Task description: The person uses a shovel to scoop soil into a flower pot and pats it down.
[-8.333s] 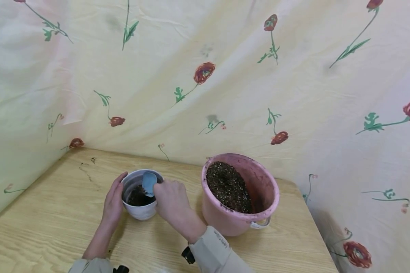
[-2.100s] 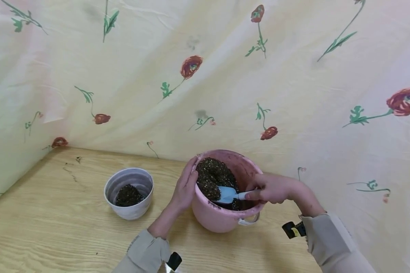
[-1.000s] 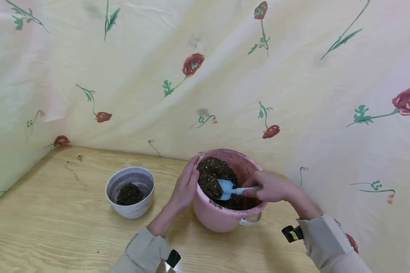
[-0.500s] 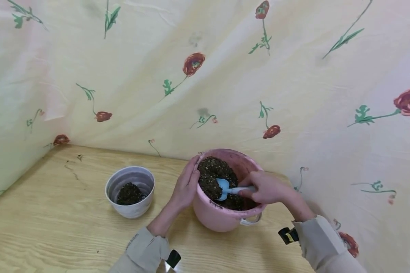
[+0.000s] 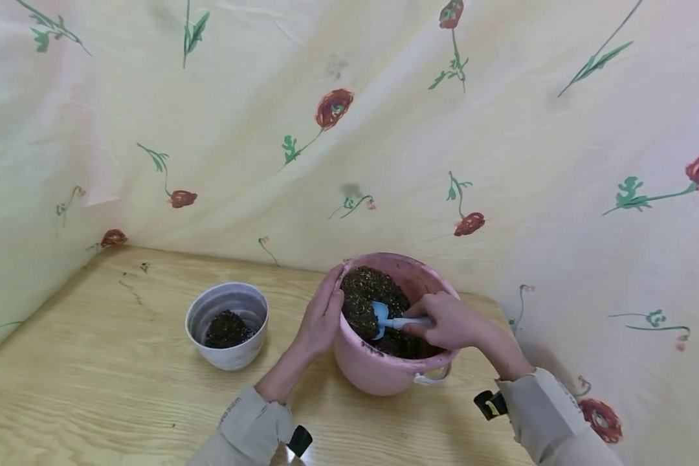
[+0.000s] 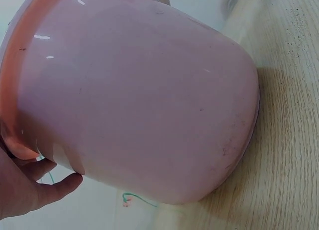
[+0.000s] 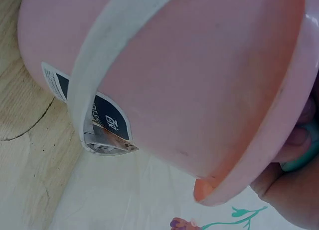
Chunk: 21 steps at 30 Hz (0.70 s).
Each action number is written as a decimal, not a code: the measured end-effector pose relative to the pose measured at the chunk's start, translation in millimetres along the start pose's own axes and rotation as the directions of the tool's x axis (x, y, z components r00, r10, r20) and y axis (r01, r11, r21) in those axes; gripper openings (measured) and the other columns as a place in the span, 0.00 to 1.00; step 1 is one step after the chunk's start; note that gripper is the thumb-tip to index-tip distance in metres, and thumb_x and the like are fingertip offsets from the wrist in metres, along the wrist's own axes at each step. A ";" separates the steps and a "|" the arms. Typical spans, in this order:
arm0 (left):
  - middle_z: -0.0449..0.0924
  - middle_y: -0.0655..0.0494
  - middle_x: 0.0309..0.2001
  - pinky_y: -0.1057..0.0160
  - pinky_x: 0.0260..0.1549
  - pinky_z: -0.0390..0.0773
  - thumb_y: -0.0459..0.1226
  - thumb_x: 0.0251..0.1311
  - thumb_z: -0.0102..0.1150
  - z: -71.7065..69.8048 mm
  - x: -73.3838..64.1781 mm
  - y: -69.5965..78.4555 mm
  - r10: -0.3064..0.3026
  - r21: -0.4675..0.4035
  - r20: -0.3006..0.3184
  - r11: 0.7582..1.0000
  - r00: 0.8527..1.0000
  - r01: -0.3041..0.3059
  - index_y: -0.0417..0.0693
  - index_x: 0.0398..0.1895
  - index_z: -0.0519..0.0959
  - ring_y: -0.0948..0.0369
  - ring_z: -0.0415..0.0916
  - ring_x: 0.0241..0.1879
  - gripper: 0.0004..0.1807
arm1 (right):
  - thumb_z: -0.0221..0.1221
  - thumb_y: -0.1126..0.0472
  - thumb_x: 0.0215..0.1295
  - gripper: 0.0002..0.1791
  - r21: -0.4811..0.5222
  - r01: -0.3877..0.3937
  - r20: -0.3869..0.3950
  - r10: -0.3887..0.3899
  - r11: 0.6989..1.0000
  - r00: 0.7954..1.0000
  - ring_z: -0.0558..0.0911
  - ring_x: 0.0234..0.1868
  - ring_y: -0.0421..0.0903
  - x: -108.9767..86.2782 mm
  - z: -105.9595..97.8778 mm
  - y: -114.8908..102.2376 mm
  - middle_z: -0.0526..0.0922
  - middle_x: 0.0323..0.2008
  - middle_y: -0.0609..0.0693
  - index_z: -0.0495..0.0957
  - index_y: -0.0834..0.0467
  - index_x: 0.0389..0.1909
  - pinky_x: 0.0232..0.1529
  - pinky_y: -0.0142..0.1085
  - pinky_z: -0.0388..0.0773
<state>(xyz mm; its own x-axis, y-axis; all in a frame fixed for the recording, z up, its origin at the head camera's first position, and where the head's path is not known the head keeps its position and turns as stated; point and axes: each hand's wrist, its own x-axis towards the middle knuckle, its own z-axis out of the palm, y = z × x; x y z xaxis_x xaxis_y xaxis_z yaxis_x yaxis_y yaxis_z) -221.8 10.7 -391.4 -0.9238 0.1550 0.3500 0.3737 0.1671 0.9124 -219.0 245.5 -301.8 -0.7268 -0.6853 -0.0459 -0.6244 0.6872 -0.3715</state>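
A pink bucket (image 5: 378, 375) of dark soil (image 5: 378, 285) stands on the table. My right hand (image 5: 451, 321) reaches over its right rim and grips the handle of a small light-blue trowel (image 5: 380, 317). The trowel's blade is partly sunk in the soil, facing left. My left hand (image 5: 318, 320) rests against the bucket's left side at the rim; in the left wrist view its fingers (image 6: 62, 187) touch the outer wall just below the rim. In the right wrist view part of the green-blue handle (image 7: 304, 152) shows within the fingers, and the bucket wall hides the blade.
A whitish pot (image 5: 227, 358) with a little soil inside stands left of the bucket on the wooden table (image 5: 105, 375). The bucket's white handle (image 7: 107, 45) hangs down its side. Flower-printed cloth (image 5: 256, 129) closes off the back and sides.
Earlier, my right hand had the trowel inside the whitish pot, with the left hand at that pot. Both hands moved right to the bucket. Lately the trowel blade has sunk further left into the soil.
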 end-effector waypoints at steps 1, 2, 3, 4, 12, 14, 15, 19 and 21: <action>0.52 0.49 0.74 0.51 0.71 0.51 0.39 0.74 0.33 0.0 0.2 -0.7 0.002 -0.002 0.001 1.000 1.000 -0.002 0.47 0.75 0.53 0.52 0.50 0.73 0.28 | 0.60 0.60 0.65 0.10 0.021 0.004 0.008 -0.004 1.000 1.000 0.67 0.16 0.30 0.1 -0.7 0.8 0.85 0.24 0.44 0.87 0.62 0.35 0.22 0.27 0.67; 0.52 0.49 0.74 0.51 0.70 0.51 0.39 0.74 0.34 -0.2 0.3 -1.0 0.005 -0.005 0.003 1.000 1.000 -0.005 0.47 0.75 0.53 0.52 0.50 0.73 0.28 | 0.60 0.61 0.65 0.10 0.041 0.009 0.014 -0.010 0.999 1.000 0.68 0.16 0.30 0.2 -1.4 1.7 0.85 0.25 0.45 0.87 0.62 0.35 0.22 0.27 0.67; 0.52 0.49 0.74 0.50 0.70 0.51 0.39 0.74 0.34 -0.3 0.4 -1.6 0.008 -0.008 0.004 1.000 1.000 -0.008 0.47 0.75 0.53 0.52 0.49 0.73 0.28 | 0.60 0.61 0.65 0.10 0.058 0.016 0.019 -0.018 0.998 1.000 0.68 0.17 0.30 0.5 -2.2 2.4 0.85 0.26 0.45 0.87 0.62 0.36 0.23 0.27 0.67; 0.52 0.49 0.74 0.50 0.70 0.51 0.39 0.74 0.34 -0.5 0.7 -2.1 0.011 -0.011 0.007 1.000 1.000 -0.011 0.46 0.75 0.53 0.51 0.49 0.73 0.28 | 0.60 0.62 0.65 0.10 0.074 0.020 0.024 -0.021 0.997 0.999 0.68 0.17 0.31 0.7 -2.9 3.1 0.86 0.26 0.45 0.87 0.63 0.36 0.23 0.27 0.68; 0.52 0.50 0.74 0.51 0.71 0.51 0.39 0.74 0.33 -0.2 0.6 0.4 0.013 -0.006 0.006 1.000 1.000 -0.013 0.47 0.75 0.53 0.53 0.49 0.73 0.27 | 0.59 0.60 0.66 0.11 0.099 -0.005 0.053 0.000 0.995 0.999 0.67 0.17 0.31 -0.2 -6.3 2.4 0.84 0.26 0.43 0.86 0.63 0.38 0.21 0.27 0.67; 0.52 0.50 0.75 0.51 0.71 0.51 0.39 0.74 0.33 0.4 0.2 0.6 0.015 -0.004 0.012 1.000 1.000 -0.015 0.47 0.75 0.53 0.53 0.49 0.73 0.28 | 0.59 0.59 0.66 0.10 0.082 -0.034 0.063 0.029 0.996 0.998 0.69 0.18 0.32 -2.5 -8.8 1.3 0.83 0.25 0.41 0.87 0.61 0.36 0.23 0.28 0.69; 0.51 0.50 0.75 0.51 0.71 0.51 0.39 0.74 0.33 0.8 0.0 0.9 0.014 -0.004 0.015 1.000 1.000 -0.014 0.47 0.75 0.52 0.53 0.49 0.73 0.28 | 0.60 0.59 0.66 0.10 0.076 -0.048 0.068 0.043 0.996 0.997 0.70 0.19 0.32 -4.1 -10.6 0.8 0.83 0.26 0.41 0.87 0.60 0.36 0.24 0.28 0.70; 0.51 0.51 0.75 0.51 0.71 0.50 0.40 0.74 0.33 1.1 -0.3 0.0 0.008 0.010 0.018 1.000 1.000 -0.008 0.49 0.76 0.52 0.54 0.48 0.73 0.28 | 0.60 0.58 0.65 0.10 0.067 -0.111 0.077 0.106 0.992 0.991 0.70 0.19 0.33 -11.8 -15.5 0.7 0.82 0.26 0.40 0.86 0.58 0.38 0.24 0.29 0.70; 0.52 0.51 0.75 0.52 0.71 0.51 0.40 0.74 0.33 0.5 -0.4 -0.3 0.006 0.016 0.011 1.000 1.000 -0.006 0.49 0.76 0.52 0.54 0.48 0.73 0.28 | 0.60 0.58 0.66 0.11 0.082 -0.120 0.074 0.114 0.989 0.991 0.67 0.17 0.33 -15.1 -16.3 1.7 0.80 0.23 0.39 0.86 0.59 0.40 0.21 0.29 0.68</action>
<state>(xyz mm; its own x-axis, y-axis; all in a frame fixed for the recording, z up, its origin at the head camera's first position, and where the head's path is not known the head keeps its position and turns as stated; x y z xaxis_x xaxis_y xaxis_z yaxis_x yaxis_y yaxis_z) -221.6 11.0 -391.9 -0.9207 0.1666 0.3529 0.3804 0.1817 0.9068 -213.8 261.0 -286.6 -0.7701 -0.6185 -0.1564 -0.5071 0.7422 -0.4382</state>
